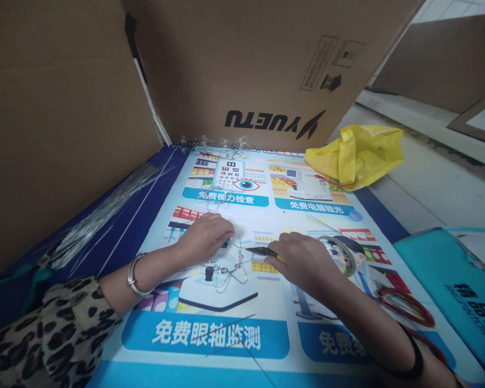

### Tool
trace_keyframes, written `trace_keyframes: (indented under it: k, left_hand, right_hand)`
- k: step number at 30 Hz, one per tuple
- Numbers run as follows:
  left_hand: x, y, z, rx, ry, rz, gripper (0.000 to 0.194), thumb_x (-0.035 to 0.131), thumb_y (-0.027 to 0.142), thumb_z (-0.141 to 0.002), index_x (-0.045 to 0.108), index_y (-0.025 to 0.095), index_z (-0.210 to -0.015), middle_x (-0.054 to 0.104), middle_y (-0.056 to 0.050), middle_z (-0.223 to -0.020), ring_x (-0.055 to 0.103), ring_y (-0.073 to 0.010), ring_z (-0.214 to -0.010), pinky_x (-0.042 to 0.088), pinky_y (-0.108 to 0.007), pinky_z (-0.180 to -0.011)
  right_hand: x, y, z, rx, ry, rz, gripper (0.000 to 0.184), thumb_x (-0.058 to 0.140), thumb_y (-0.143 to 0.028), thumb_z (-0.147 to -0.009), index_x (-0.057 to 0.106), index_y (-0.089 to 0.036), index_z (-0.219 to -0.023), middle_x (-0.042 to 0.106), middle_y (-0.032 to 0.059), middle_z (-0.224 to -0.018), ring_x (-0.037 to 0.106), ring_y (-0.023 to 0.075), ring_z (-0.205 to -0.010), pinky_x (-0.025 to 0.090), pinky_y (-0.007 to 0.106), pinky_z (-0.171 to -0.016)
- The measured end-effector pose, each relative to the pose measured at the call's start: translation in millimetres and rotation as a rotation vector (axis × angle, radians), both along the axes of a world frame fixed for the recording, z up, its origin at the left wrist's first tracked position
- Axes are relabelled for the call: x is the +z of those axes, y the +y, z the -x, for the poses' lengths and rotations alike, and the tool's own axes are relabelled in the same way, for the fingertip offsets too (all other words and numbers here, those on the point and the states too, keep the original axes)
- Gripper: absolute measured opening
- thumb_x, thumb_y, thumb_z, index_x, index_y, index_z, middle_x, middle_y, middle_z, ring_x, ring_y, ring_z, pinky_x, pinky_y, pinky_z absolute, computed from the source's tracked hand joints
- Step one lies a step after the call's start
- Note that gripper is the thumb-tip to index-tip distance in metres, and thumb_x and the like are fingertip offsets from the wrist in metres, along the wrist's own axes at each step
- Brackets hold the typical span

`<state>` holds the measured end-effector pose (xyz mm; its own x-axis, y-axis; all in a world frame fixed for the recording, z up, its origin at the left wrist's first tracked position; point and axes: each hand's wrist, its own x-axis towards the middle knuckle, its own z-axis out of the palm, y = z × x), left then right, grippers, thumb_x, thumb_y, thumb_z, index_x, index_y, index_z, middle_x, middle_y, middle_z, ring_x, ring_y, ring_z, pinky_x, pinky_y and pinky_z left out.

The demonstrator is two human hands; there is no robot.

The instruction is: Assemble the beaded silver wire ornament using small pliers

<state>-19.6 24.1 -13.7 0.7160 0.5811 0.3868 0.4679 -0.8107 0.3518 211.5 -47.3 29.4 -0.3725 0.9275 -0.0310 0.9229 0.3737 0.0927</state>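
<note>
My left hand (205,237), with a silver bangle on the wrist, is closed in a pinch on a bent wire piece with small beads (239,264). Its loops hang below the fingers, over the printed sheet (267,302). My right hand (301,258) grips a pair of pliers (262,251). The dark pointed jaws face left, close to the wire loops; whether they touch the wire I cannot tell. A bit of yellow handle shows under the right fingers, and the rest is hidden in the palm.
Straight wires (113,207) lie bundled at left, near a green-handled tool (34,277). Finished-looking beaded wire pieces (224,144) line the back by the cardboard wall (242,70). At right are a wire coil (347,258), red coil (408,307), yellow bag (364,156) and teal bag (448,269).
</note>
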Motion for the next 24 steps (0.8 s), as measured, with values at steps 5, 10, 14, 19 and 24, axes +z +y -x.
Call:
trace_keyframes:
  k: [5, 10, 14, 19, 24]
  left_hand:
    - [-0.2, -0.1, -0.7, 0.032, 0.033, -0.009, 0.021, 0.037, 0.024, -0.091, 0.054, 0.015, -0.084, 0.058, -0.004, -0.073, 0.051, -0.0163, -0.071, 0.039, -0.031, -0.069]
    - [1.3, -1.2, -1.7, 0.059, 0.056, -0.048, 0.023, 0.036, 0.025, -0.091, 0.054, 0.015, -0.082, 0.058, -0.004, -0.072, 0.052, -0.0167, -0.070, 0.039, -0.031, -0.070]
    - [2.8, -2.3, -2.7, 0.064, 0.064, -0.062, 0.024, 0.035, 0.025, -0.092, 0.055, 0.015, -0.081, 0.059, -0.004, -0.072, 0.052, -0.0168, -0.071, 0.040, -0.031, -0.070]
    - [3.1, -2.6, -2.6, 0.054, 0.067, -0.095, 0.024, 0.035, 0.024, -0.092, 0.055, 0.015, -0.081, 0.058, -0.004, -0.070, 0.052, -0.0165, -0.069, 0.039, -0.030, -0.068]
    - [2.0, -3.3, -2.5, 0.048, 0.065, -0.088, 0.023, 0.035, 0.023, -0.092, 0.054, 0.015, -0.082, 0.056, -0.003, -0.070, 0.051, -0.0161, -0.069, 0.039, -0.029, -0.066]
  right_hand:
    - [-0.3, 2.7, -0.6, -0.007, 0.010, 0.012, 0.024, 0.048, -0.040, -0.084, 0.065, -0.023, -0.084, 0.062, 0.0041, -0.079, 0.054, 0.0176, -0.075, 0.032, 0.027, -0.059]
    - [-2.6, 4.6, -1.6, 0.005, 0.051, -0.014, 0.024, 0.047, -0.039, -0.084, 0.063, -0.021, -0.086, 0.060, 0.0055, -0.082, 0.051, 0.0193, -0.080, 0.034, 0.030, -0.067]
    - [-10.7, 4.0, 3.8, 0.001, 0.144, -0.055, 0.024, 0.047, -0.038, -0.085, 0.062, -0.020, -0.089, 0.060, 0.0056, -0.084, 0.050, 0.0192, -0.082, 0.034, 0.030, -0.071]
    - [-18.8, 4.1, 14.1, 0.010, 0.202, -0.063, 0.023, 0.047, -0.037, -0.086, 0.062, -0.020, -0.087, 0.059, 0.0055, -0.083, 0.050, 0.0185, -0.083, 0.033, 0.030, -0.072]
    - [-19.7, 5.6, 19.1, 0.017, 0.149, -0.093, 0.026, 0.043, -0.039, -0.087, 0.062, -0.020, -0.086, 0.059, 0.0057, -0.082, 0.049, 0.0185, -0.082, 0.031, 0.030, -0.071]
